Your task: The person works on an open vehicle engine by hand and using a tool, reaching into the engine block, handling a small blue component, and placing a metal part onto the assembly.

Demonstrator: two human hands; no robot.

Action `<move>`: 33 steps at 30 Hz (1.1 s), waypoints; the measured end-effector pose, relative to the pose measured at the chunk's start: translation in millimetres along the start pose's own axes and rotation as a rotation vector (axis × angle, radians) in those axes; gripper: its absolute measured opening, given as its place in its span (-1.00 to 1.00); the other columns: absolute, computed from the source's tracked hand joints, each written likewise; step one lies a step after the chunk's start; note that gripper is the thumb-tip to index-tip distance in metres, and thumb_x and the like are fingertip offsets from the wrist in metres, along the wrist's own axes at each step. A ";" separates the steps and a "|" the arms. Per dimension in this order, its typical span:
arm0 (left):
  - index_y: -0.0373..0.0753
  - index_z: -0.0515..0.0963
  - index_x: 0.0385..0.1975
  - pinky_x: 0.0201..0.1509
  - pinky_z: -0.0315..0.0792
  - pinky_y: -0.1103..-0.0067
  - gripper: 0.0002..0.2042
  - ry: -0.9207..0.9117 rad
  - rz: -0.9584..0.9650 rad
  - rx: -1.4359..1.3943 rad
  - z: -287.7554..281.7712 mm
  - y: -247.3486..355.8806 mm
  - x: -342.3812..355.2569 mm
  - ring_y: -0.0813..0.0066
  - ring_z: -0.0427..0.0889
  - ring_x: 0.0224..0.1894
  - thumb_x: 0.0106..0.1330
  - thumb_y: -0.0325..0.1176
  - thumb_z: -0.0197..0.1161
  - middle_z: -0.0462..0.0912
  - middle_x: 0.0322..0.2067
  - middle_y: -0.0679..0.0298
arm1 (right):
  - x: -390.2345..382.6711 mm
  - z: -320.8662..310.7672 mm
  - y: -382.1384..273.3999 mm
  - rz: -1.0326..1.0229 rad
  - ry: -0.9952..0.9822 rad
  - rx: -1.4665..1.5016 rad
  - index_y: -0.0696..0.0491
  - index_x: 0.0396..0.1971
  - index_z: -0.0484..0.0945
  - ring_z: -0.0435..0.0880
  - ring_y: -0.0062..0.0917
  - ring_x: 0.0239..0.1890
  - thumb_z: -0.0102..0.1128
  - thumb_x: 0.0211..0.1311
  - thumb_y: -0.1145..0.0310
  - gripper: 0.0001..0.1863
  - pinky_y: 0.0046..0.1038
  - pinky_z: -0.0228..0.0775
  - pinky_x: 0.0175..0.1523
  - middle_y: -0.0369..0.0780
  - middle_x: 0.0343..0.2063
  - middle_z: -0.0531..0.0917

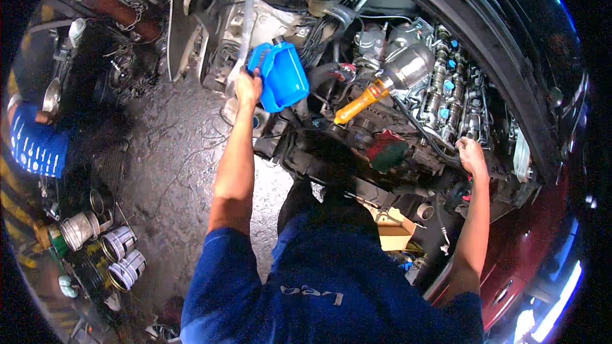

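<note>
My left hand (248, 92) grips a blue cut-open plastic container (284, 76) by its handle side, beside a long pale vertical strip (247, 16). My right hand (472, 156) is closed at the lower right end of the exposed engine top (440, 83), on something too small to make out. Several small blue pieces (451, 64) line the engine top. Between my hands, a metal cylindrical object (411, 64) with a yellow-orange handle (357, 105) lies across the engine bay. A red and green rag (389, 153) sits below it.
A co-worker in a blue shirt (35, 146) is at the left. Several pails (118, 242) stand at the lower left on the grimy floor (159, 172). A cardboard box (395, 236) is below the car front. The dark red body panel (510, 267) is at my right.
</note>
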State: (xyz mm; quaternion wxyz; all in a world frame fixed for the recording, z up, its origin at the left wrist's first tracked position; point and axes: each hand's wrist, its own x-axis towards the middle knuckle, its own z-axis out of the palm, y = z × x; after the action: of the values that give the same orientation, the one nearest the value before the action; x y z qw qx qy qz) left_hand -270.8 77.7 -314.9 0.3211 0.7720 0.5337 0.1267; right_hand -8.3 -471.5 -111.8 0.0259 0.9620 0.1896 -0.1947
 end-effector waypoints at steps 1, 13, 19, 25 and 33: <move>-0.32 0.46 -0.03 0.03 0.43 0.10 -0.61 0.035 0.004 0.038 13.6 -8.0 10.5 -0.22 0.61 -0.11 0.29 -0.14 0.17 0.64 -0.24 -0.20 | -0.3 -3.7 -7.8 -0.015 0.012 -0.009 0.13 -0.23 0.63 0.65 -0.03 -0.18 0.01 0.33 0.29 -0.73 -0.15 0.43 -0.09 0.07 -0.33 0.66; -0.45 0.35 0.15 0.23 0.33 0.13 -0.36 -0.113 -0.108 0.080 67.1 -57.5 102.8 -0.21 0.47 0.14 0.41 0.10 -0.03 0.49 0.06 -0.29 | 2.6 -6.7 -14.4 0.031 -0.029 0.024 0.12 -0.23 0.61 0.66 -0.07 -0.19 0.03 0.33 0.26 -0.74 -0.17 0.44 -0.08 0.04 -0.32 0.67; -0.50 0.39 0.09 0.15 0.33 0.10 -0.36 0.345 0.115 -0.200 50.8 -21.1 27.5 -0.29 0.47 0.08 0.41 0.09 -0.01 0.44 0.04 -0.38 | -12.1 -4.7 -4.7 -0.193 0.062 -0.043 0.10 -0.28 0.59 0.58 -0.10 -0.12 0.11 0.22 0.42 -0.86 -0.21 0.39 -0.03 -0.04 -0.31 0.60; -0.37 0.40 0.19 0.08 0.45 0.37 -0.52 0.272 0.076 -0.395 18.3 -76.0 -58.0 0.16 0.63 -0.07 0.40 -0.17 0.18 0.63 -0.06 -0.10 | -3.7 -9.2 -8.1 0.093 0.017 -0.056 0.14 -0.29 0.55 0.60 0.06 -0.11 -0.02 0.37 0.08 -0.61 -0.05 0.41 -0.03 0.10 -0.25 0.65; -0.31 0.36 0.24 0.14 0.38 0.32 -0.52 0.207 0.059 -0.193 -9.3 -147.0 -147.8 0.04 0.56 0.04 0.43 -0.16 0.11 0.53 0.04 -0.11 | 0.5 -11.5 3.9 -0.092 0.042 0.028 0.14 -0.35 0.59 0.64 -0.07 -0.23 0.10 0.23 0.27 -0.77 -0.17 0.45 -0.12 0.01 -0.38 0.65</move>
State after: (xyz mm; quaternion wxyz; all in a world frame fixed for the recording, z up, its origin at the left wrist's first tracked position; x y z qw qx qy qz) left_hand -443.9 -19.8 -378.8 0.3330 0.7356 0.5266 0.2657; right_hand -2.1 -473.6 -101.5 -0.0006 0.9564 0.2315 -0.1780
